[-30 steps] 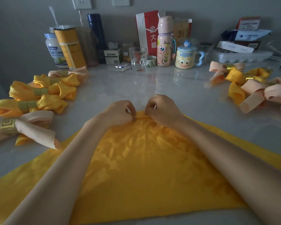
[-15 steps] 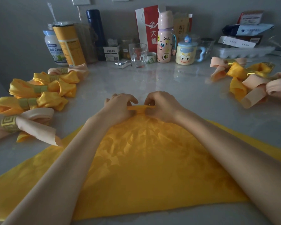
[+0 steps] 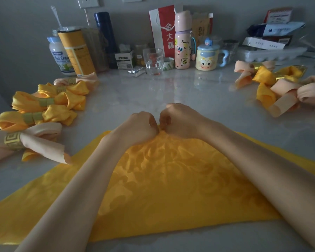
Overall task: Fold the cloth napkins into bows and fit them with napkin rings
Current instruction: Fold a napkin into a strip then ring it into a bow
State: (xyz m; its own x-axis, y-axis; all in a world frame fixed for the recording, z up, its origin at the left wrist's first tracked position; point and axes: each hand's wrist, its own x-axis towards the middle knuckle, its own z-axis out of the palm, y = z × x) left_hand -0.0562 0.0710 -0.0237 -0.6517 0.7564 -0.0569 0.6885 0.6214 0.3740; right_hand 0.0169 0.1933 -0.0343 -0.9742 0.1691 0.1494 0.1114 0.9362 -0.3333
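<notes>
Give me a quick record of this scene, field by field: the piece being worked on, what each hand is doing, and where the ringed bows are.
Work piece: yellow napkin, spread on the table, one corner pointing away
Left: left hand pinches the far corner
Right: right hand pinches the same corner, close beside the left
Ring on work piece: none visible
Bows: ringed bows in a row at left; ringed napkins piled at right

Dim, soft light; faint glare on the marble tabletop (image 3: 180, 88) toward 12 o'clock; edges bow from wide-angle distortion.
</notes>
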